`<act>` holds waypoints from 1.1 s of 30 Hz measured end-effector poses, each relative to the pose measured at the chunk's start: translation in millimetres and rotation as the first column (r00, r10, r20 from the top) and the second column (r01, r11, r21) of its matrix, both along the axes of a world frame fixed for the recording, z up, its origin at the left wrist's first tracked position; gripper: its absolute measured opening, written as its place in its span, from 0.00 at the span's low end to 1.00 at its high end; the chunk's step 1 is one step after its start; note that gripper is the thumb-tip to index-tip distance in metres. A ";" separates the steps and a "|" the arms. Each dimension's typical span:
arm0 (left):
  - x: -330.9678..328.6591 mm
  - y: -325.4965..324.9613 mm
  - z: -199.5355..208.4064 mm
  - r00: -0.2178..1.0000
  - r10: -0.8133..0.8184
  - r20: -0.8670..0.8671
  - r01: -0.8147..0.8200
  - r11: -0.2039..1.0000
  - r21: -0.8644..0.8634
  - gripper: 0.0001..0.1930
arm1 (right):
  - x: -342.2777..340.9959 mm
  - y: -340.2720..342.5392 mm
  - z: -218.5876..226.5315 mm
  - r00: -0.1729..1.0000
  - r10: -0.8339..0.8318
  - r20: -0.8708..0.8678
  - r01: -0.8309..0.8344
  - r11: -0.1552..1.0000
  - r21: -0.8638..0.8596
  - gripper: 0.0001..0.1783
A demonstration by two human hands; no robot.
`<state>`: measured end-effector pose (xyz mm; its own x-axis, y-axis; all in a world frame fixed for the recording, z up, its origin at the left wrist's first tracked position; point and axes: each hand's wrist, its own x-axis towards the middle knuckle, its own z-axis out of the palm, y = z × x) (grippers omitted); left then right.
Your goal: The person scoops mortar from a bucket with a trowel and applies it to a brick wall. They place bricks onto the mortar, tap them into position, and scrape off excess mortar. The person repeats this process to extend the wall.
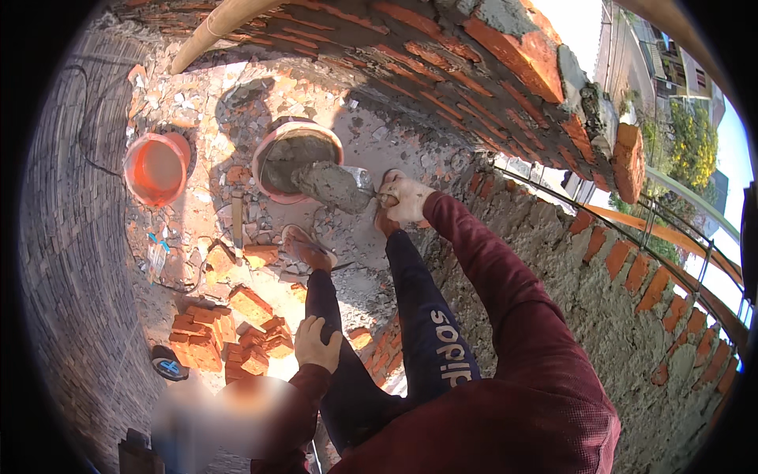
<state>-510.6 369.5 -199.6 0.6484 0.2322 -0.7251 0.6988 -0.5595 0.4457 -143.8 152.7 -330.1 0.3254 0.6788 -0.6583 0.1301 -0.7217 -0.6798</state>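
Note:
Gloved and closed, my right hand (407,197) grips the handle of a trowel (362,178). A thick heap of grey mortar (332,186) covers most of the blade, whose tip end reaches over the rim of a round orange bucket (337,142). More wet mortar (304,148) lies inside that bucket. My left hand (317,345), also in a pale glove, rests flat on my left knee with nothing in it. My sandalled feet stand on the rubble just below the bucket.
A second orange bucket (158,170) stands to the left, its contents unclear. Broken bricks (201,336) are piled near my left knee, with a hammer-like wooden handle (237,221) beyond. Brick walls (442,71) rise ahead and at right, where rebar (632,241) runs.

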 end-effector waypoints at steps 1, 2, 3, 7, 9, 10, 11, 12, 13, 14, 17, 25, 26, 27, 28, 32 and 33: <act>7.8 -0.8 1.5 0.999 -0.031 0.018 0.031 0.999 -0.018 0.26 | 2.2 -24.4 46.3 0.995 -0.071 -0.070 0.064 0.993 -0.099 0.09; 16.2 0.3 4.3 0.998 -0.051 0.035 0.051 0.999 -0.009 0.26 | 10.4 -36.2 94.3 0.981 -0.138 -0.138 0.114 0.979 -0.169 0.09; 16.4 -1.0 4.3 0.994 -0.070 0.082 0.068 0.997 0.021 0.27 | 32.1 -43.3 160.7 0.973 -0.087 -0.216 0.019 0.954 -0.300 0.10; 38.7 -10.7 36.4 0.992 -0.117 0.043 0.115 0.992 0.048 0.29 | 78.4 -103.9 320.1 0.987 -0.159 -0.001 0.153 0.953 -0.262 0.15; 46.3 -13.1 57.0 0.991 -0.131 0.018 0.131 0.991 0.006 0.31 | 101.6 -138.1 362.5 0.962 -0.252 0.107 0.270 0.938 -0.215 0.11; 46.2 -11.5 72.7 0.992 -0.128 0.004 0.128 0.992 -0.009 0.31 | 116.0 -144.3 386.6 0.950 -0.177 0.259 0.230 0.954 -0.193 0.10; 49.7 -10.4 86.6 0.993 -0.121 -0.004 0.121 0.992 -0.022 0.31 | 134.4 -145.8 408.8 0.952 -0.162 0.259 0.232 0.936 -0.266 0.10; 58.1 -8.0 95.5 0.991 -0.136 -0.007 0.135 0.990 -0.045 0.32 | 141.0 -156.8 418.9 0.931 -0.209 0.298 0.301 0.903 -0.307 0.11; 66.3 -4.2 107.2 0.990 -0.130 -0.062 0.126 0.990 -0.061 0.32 | 149.3 -167.2 427.4 0.877 -0.155 0.455 0.294 0.921 -0.254 0.14; 71.8 -1.6 117.6 0.992 -0.105 -0.066 0.101 0.993 -0.069 0.33 | 158.2 -174.5 434.1 0.793 -0.102 0.600 0.275 0.940 -0.204 0.17; 76.2 6.5 133.7 0.995 -0.037 -0.097 0.031 0.997 -0.069 0.34 | 167.1 -183.5 420.1 0.529 -0.040 0.848 0.314 0.937 -0.152 0.15; 89.2 16.4 177.1 0.998 0.041 -0.046 -0.040 0.999 0.015 0.34 | 117.9 -164.0 405.5 0.438 -0.358 0.825 0.596 0.803 0.031 0.25; 89.3 14.9 185.5 0.994 0.084 -0.072 -0.085 0.996 -0.010 0.33 | 106.8 -166.9 406.5 0.491 -0.407 0.770 0.614 0.789 0.025 0.24; 93.5 12.7 191.0 0.989 0.120 -0.091 -0.124 0.991 -0.040 0.33 | 97.2 -173.1 407.1 0.530 -0.453 0.717 0.635 0.772 0.018 0.23; 100.0 10.9 194.1 0.982 0.158 -0.103 -0.165 0.984 -0.071 0.32 | 91.8 -179.3 407.5 0.559 -0.496 0.664 0.654 0.756 0.014 0.23; 96.3 21.5 157.7 0.992 0.028 -0.124 -0.056 0.972 -0.227 0.26 | 81.0 -178.8 423.1 0.563 -0.817 0.127 0.823 0.539 -0.181 0.27; 108.0 18.6 160.3 0.997 0.008 -0.076 -0.024 0.975 -0.221 0.25 | 85.2 -179.0 420.2 0.574 -0.809 0.128 0.814 0.544 -0.204 0.26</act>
